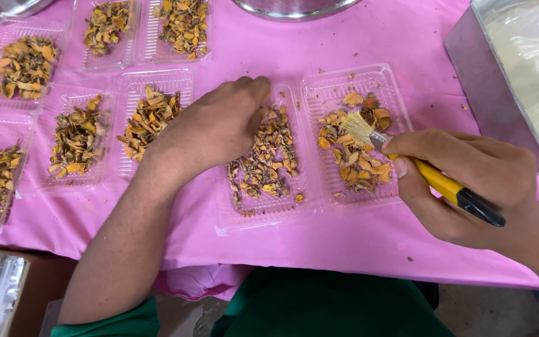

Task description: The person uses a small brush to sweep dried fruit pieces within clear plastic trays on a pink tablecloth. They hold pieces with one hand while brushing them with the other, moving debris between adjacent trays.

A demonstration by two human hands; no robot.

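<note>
A clear plastic tray full of dried orange and yellow chips sits in the middle of a pink cloth. The left hand lies on the left edge of this tray, palm down, with its fingers bent and touching the chips. It is not closed around anything I can see. Just right of this tray is a second tray, touching it, and it has chips in it too. The right hand is at the right side of that second tray. It is closed tight around a brush with a yellow and black handle. The pale bristles of the brush rest on the chips in the second tray. To the left of the middle tray are more trays with the same chips, side by side in rows. Far to the right of the middle tray stands a metal box with a clear bag in it. Above the middle tray, at the top edge, is the rim of a metal bowl. Small crumbs lie on the cloth near the trays. Below the middle tray, past the cloth edge, is green clothing.
</note>
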